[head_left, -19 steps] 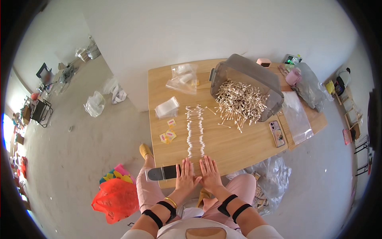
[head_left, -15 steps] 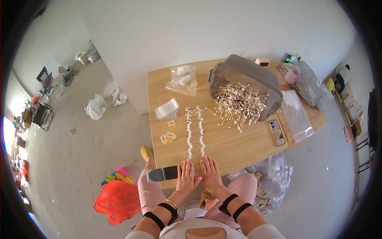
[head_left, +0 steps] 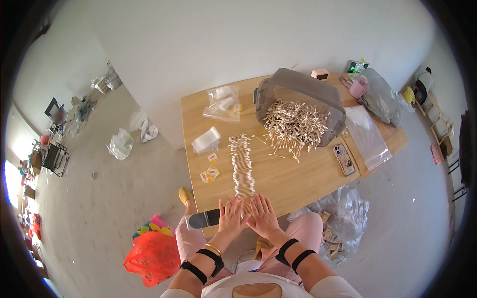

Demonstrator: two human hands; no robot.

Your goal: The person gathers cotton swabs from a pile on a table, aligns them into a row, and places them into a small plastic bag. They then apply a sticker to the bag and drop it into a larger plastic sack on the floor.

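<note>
A: Where does the swab row [head_left: 242, 171] lie?
B: On the desk [head_left: 288, 184], extending directly away from my left hand [head_left: 231, 216] and right hand [head_left: 263, 217]; both, palms down, fingers outstretched, adjoin its near end, neither clearly nearer.

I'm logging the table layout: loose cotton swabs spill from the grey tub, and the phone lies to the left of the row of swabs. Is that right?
Not quite. The head view shows the phone to the right of the row of swabs, not the left. The loose cotton swabs do spill from the grey tub.
</note>
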